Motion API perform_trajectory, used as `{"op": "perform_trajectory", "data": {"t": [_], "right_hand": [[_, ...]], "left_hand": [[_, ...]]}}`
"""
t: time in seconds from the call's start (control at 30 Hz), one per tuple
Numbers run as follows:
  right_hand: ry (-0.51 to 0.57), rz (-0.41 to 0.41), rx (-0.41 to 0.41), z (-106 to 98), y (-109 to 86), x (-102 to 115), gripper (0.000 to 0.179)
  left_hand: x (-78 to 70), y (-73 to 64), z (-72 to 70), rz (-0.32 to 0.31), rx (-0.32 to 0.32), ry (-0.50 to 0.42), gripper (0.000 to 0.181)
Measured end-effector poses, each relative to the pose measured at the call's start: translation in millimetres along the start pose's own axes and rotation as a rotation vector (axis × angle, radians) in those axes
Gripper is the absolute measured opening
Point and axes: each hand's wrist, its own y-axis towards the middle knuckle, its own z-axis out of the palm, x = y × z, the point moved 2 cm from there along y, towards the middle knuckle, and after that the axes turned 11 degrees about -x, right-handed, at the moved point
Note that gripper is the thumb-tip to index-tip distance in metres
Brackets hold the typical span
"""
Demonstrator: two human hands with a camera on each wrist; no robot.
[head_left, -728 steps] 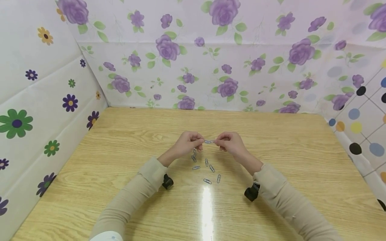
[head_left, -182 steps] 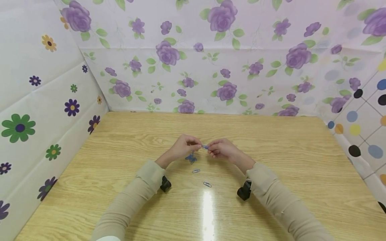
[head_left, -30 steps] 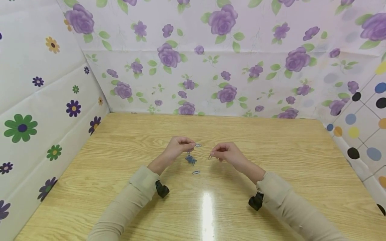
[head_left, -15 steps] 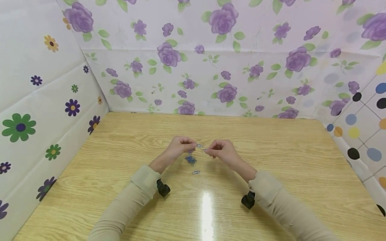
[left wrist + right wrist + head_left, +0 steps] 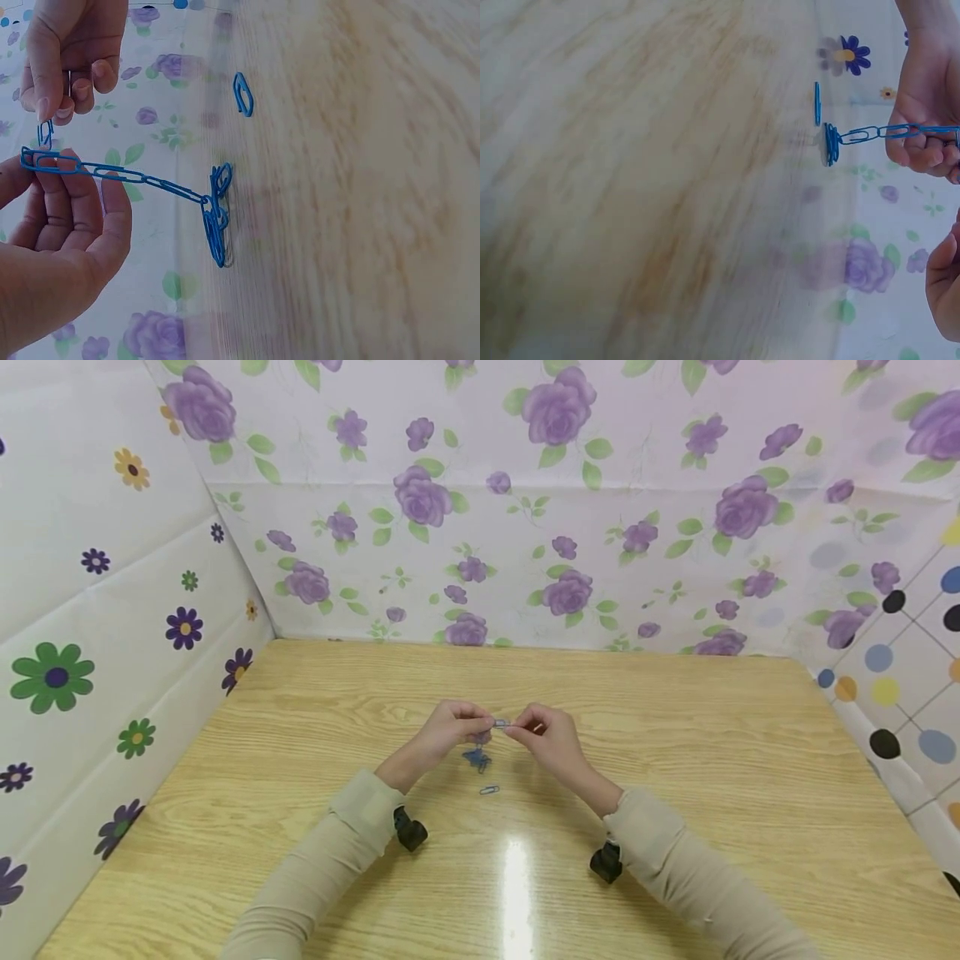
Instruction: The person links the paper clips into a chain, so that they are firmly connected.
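My left hand (image 5: 448, 735) pinches the top end of a chain of linked blue paper clips (image 5: 124, 175) between thumb and fingers. The chain runs down to the tabletop, where its lower links lie bunched in a small heap (image 5: 216, 225). My right hand (image 5: 553, 743) pinches a single paper clip (image 5: 45, 133); its free end is right at the chain's top clip, and the two overlap in the left wrist view. One loose blue paper clip (image 5: 489, 790) lies on the table, nearer to me than the heap. The right fingertips are cut off in the right wrist view.
The wooden table (image 5: 712, 743) has a bright light reflection in its front middle. Behind it stands a wall covering with purple roses (image 5: 567, 593), with patterned sheets at both sides. A black wrist camera sits at each sleeve cuff (image 5: 367, 806).
Over the last second my right hand has moved left and up, bringing its clip to the chain's end. Since the earlier frames several loose clips have left the table, and the heap under my left hand has grown.
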Motion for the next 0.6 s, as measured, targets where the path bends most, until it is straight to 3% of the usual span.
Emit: {"op": "perform_trajectory", "data": {"t": [0.13,0.2,0.6], "right_hand": [[-0.037,-0.008,-0.041,-4,-0.5,0,0.011],[-0.044,-0.002,-0.049,-6,1.0,-6,0.012],[-0.020,0.094,0.041,-9,2.3,-15,0.009]], "left_hand": [[0.1,0.0,-1.3,-0.014,0.005,0.020,0.016],[6.9,4.0,-3.6,0.004,0.022,0.028,0.015],[6.8,3.7,-5.2,-0.007,0.130,0.040,0.028]]}}
